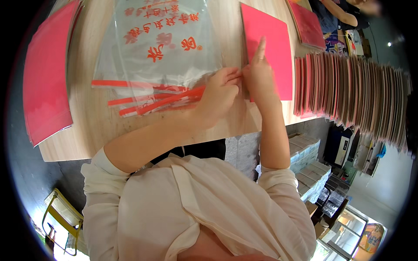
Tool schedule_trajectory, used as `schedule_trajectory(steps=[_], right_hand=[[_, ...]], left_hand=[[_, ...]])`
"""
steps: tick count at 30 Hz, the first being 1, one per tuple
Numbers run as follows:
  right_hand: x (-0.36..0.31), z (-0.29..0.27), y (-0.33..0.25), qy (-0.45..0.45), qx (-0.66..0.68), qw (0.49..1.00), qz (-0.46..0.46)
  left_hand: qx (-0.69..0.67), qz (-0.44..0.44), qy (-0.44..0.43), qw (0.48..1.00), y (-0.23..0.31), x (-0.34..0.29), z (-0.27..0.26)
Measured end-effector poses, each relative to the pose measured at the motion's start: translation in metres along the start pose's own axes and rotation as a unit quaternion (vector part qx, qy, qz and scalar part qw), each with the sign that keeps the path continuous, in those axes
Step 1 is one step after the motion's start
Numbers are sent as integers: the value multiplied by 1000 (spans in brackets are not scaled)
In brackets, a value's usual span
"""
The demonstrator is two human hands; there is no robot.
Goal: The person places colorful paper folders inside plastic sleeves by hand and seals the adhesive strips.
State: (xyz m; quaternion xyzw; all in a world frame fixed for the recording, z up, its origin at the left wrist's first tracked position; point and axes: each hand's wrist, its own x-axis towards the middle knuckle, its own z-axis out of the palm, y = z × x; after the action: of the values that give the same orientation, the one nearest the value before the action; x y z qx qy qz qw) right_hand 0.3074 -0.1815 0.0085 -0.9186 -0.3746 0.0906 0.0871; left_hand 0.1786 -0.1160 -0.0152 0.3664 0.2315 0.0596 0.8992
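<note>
My left hand (220, 93) is closed, its fingers bent and pressed together beside the clear plastic bags (143, 61) with red printing. Any small thing between those fingertips is hidden. Right at its fingertips is my right hand (261, 80), over the left edge of a flat pink-red sheet or stack (272, 39). Its index finger points straight away from me across the pink surface, while the other fingers curl in. What they pinch, if anything, cannot be made out. Red strips (150, 100) run along the near ends of the bags, fanned out left of my left hand.
A stack of red covers (48, 78) lies at the table's left edge. To the right stands a long row of thin red-edged boards (348, 91), with another red stack (307, 26) behind it. Another person's arm (342, 13) shows at the far right. Wrapped bundles (311, 178) sit below.
</note>
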Motion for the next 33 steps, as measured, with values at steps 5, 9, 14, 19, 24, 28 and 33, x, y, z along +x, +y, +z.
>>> schedule_trajectory(steps=[5, 9, 14, 19, 24, 28, 33], right_hand=[[2, -34, 31, 20, 113, 993, -37], [-1, -55, 44, -8, 278, 960, -30], [-6, -64, 58, -4, 356, 934, -37], [-15, -55, 38, -10, 256, 966, -31], [-18, -55, 19, 11, 207, 977, -44], [12, -27, 105, 280, 146, 949, -18], [9, -24, 51, 50, 653, 754, 60]], left_hand=[[-69, -19, -11, 997, -22, 19, 13], [-116, -36, -115, 986, -27, 27, 29], [-101, 17, -180, 978, -24, 32, 52], [41, 104, -43, 993, -43, 41, 64], [99, 33, 48, 993, -37, 40, 44], [124, 120, -27, 985, -18, 11, 13], [248, 213, -88, 941, 30, -41, -49]])
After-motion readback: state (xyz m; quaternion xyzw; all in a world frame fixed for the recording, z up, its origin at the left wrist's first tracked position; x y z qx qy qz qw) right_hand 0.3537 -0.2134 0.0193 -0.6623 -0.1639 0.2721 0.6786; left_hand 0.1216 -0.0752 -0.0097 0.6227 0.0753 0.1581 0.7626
